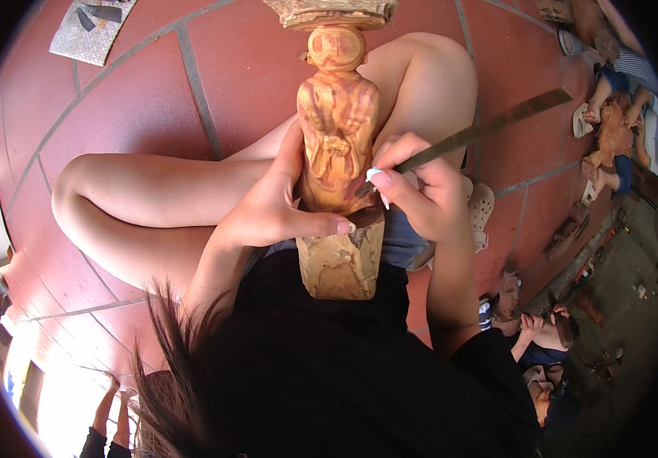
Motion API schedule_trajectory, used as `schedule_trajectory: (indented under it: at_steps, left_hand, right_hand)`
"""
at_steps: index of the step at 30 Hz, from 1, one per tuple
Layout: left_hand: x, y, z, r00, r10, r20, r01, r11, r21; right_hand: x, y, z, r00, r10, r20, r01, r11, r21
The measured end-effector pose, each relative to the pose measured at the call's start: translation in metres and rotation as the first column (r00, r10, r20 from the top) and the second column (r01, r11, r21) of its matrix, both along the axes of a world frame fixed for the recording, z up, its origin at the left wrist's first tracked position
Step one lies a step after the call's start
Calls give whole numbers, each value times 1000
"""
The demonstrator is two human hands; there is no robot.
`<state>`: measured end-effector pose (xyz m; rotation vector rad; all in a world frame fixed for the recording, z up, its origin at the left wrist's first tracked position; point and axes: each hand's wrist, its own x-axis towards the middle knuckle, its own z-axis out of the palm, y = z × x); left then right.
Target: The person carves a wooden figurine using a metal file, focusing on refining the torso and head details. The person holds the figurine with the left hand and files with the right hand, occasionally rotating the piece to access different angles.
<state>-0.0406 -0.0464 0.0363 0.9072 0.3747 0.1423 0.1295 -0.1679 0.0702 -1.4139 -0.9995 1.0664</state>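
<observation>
A carved wooden figure [336, 111], orange-brown with a round head and folded arms, lies lengthwise in front of me. Its uncarved pale block base [340, 263] points toward my body, and a rough wooden piece tops the head. My left hand [279, 202] is wrapped round the figure's lower left side, thumb across the join with the base. In my right hand [424, 187] is a long flat metal carving blade [489, 130], pinched near its lower end. Its far end sticks out to the upper right, while its working end meets the wood at the figure's lower right.
My crossed legs [153, 191] surround the work on a red tiled floor [138, 107]. At the upper left, dark flat pieces lie on a pale woven mat [92, 30]. Other people sit along the right with wooden carvings [613, 126]. A beige clog [480, 210] shows beside my knee.
</observation>
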Motion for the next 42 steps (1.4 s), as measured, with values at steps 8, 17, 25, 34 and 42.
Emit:
schedule_trajectory:
  at_steps: [8, 17, 25, 34, 42]
  left_hand:
    - [3, 1, -2, 1000, -2, 10, 2, 1000, 28]
    - [7, 2, -1, 1000, -11, 9, 11, 1000, 12]
    - [10, 2, -7, 1000, -13, 16, 13, 1000, -7]
    - [25, 3, 3, 995, 75, -71, -93, 949, -302]
    - [49, 32, 27, 995, -68, -72, 77, 989, 127]
  right_hand:
    - [3, 4, 0, 995, 20, -94, -24, 999, -45]
    - [12, 7, -1, 997, 10, -80, -14, 999, -45]
    - [22, 10, -1, 998, 66, -19, -68, 995, -78]
    - [25, 6, 16, 981, -124, -150, 112, 990, -86]
    - [15, -1, 34, 964, -176, -201, 155, 981, -118]
